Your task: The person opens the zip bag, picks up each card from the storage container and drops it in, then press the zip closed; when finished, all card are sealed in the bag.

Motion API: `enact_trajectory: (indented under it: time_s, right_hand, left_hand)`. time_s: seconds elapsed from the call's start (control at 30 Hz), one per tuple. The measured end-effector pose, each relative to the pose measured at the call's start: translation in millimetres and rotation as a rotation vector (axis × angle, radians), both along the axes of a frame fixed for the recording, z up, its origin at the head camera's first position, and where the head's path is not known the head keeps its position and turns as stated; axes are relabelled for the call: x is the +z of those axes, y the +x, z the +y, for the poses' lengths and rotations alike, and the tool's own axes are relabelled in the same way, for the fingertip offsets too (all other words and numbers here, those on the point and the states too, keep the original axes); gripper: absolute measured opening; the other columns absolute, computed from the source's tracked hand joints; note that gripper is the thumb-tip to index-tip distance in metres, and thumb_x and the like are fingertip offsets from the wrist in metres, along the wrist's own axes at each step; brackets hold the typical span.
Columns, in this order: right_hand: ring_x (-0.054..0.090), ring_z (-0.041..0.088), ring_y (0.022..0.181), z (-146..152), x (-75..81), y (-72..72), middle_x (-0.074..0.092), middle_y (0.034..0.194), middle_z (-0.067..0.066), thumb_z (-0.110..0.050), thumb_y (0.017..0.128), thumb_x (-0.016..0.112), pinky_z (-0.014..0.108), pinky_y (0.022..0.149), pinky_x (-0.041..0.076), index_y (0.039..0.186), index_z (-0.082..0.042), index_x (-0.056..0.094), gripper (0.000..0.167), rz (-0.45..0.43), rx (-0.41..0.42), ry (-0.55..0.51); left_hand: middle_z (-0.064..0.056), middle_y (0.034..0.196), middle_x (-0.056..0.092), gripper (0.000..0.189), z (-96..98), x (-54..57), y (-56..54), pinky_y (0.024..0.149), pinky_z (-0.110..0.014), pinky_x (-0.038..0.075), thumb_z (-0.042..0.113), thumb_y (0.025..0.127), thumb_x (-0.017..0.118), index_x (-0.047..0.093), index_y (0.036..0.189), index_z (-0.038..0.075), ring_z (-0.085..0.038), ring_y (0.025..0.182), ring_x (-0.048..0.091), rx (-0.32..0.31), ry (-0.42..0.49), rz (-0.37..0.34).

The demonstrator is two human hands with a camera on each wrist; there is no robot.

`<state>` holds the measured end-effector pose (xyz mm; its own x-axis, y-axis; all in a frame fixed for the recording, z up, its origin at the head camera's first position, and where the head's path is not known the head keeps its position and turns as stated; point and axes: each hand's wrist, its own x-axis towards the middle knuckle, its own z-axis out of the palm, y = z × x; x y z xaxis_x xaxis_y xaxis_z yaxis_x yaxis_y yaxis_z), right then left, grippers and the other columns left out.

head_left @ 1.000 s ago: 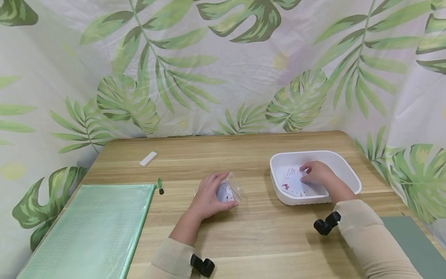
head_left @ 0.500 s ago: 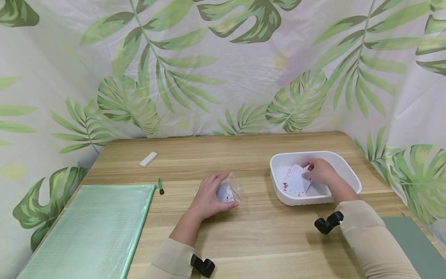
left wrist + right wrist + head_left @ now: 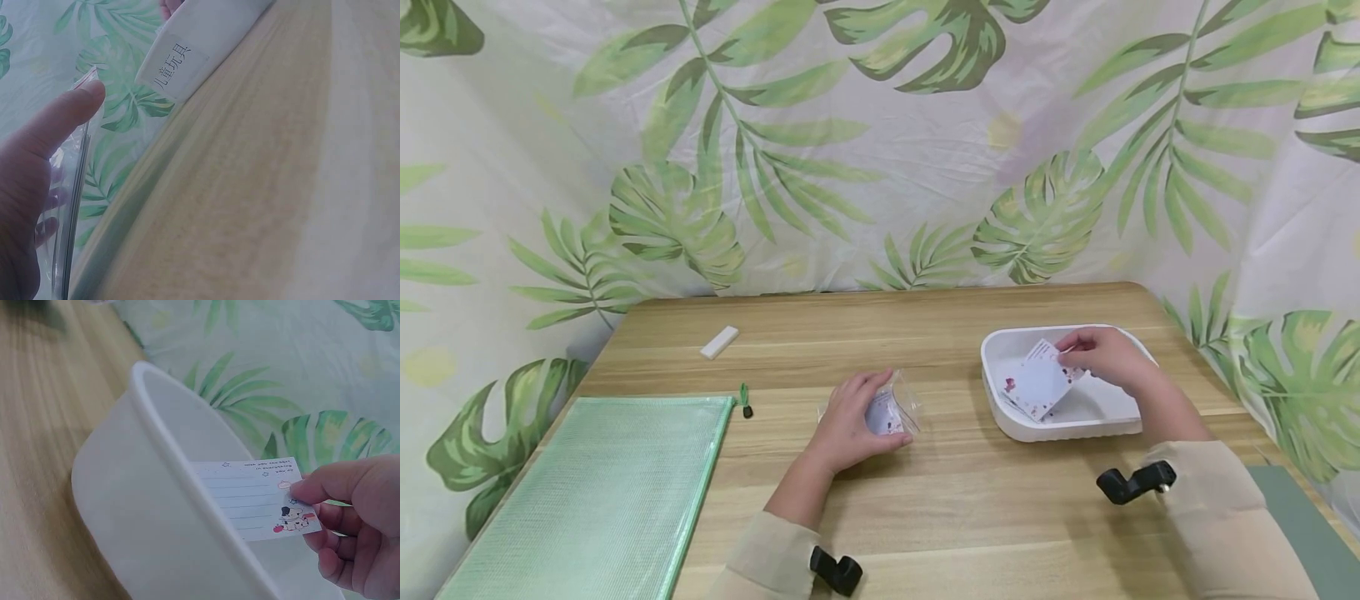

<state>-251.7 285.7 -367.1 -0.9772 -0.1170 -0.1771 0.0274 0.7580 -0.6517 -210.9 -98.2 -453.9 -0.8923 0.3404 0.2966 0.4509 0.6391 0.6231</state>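
My left hand (image 3: pixel 850 425) grips a clear zip bag (image 3: pixel 907 398) with printed cards inside, just above the table or on it; I cannot tell which. In the left wrist view the thumb lies along one side of the bag (image 3: pixel 74 187) and fingers show through the plastic. Over the white plastic basin (image 3: pixel 1000 417), my right hand (image 3: pixel 1108 358) pinches a small lined note card (image 3: pixel 250 497) between thumb and fingers. That card bears small print and a cartoon animal at one corner. Its lower part is inside the basin, where other cards (image 3: pixel 1011 408) partly show beneath it.
A green mesh zip pouch (image 3: pixel 602 492) lies at the left, its green cord pull (image 3: pixel 745 400) beside it. A white block (image 3: pixel 720 342) sits farther back. At the right edge is a grey-green mat (image 3: pixel 1292 517). A leaf-print curtain (image 3: pixel 880 150) hangs behind the wooden table.
My right hand has risen and moved slightly right, lifting and tilting the note card up from the basin floor. The left hand and its bag have not moved.
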Motion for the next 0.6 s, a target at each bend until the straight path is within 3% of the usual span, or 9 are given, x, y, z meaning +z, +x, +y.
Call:
enact_trajectory:
  time_s: [0.17, 0.4, 0.6]
  right_hand:
    - [0.061, 0.012, 0.076, 1.6, 7.8, 9.8, 0.071, 0.088, 0.000, -0.017, 0.091, 0.065, 0.030, 0.068, 0.049, 0.120, 0.006, 0.059, 0.037, 0.036, -0.040, -0.103]
    - [0.060, 0.001, 0.074, -5.8, 19.9, 25.3, 0.064, 0.078, -0.023, -0.023, 0.093, 0.066, 0.023, 0.068, 0.052, 0.131, 0.004, 0.055, 0.048, 0.137, -0.123, -0.220]
    - [0.061, -0.002, 0.072, -25.3, 19.7, 37.2, 0.062, 0.074, -0.029, -0.017, 0.093, 0.065, 0.019, 0.066, 0.054, 0.130, 0.008, 0.056, 0.046, 0.250, -0.161, -0.335]
  left_hand:
    - [-0.010, 0.134, 0.055, 0.094, -0.1, -0.7, -0.2, 0.106, -0.054, 0.039, 0.045, 0.065, 0.085, 0.048, 0.145, 0.013, -0.034, 0.126, 0.049, -0.005, 0.004, 0.003]
    - [-0.011, 0.133, 0.056, 0.093, -0.5, -1.0, -0.8, 0.105, -0.053, 0.039, 0.045, 0.064, 0.085, 0.049, 0.144, 0.013, -0.034, 0.125, 0.049, -0.009, 0.003, 0.018]
    - [-0.011, 0.132, 0.056, 0.093, -0.5, -1.1, -0.7, 0.105, -0.053, 0.039, 0.045, 0.064, 0.085, 0.049, 0.144, 0.014, -0.034, 0.124, 0.050, -0.007, 0.003, 0.026]
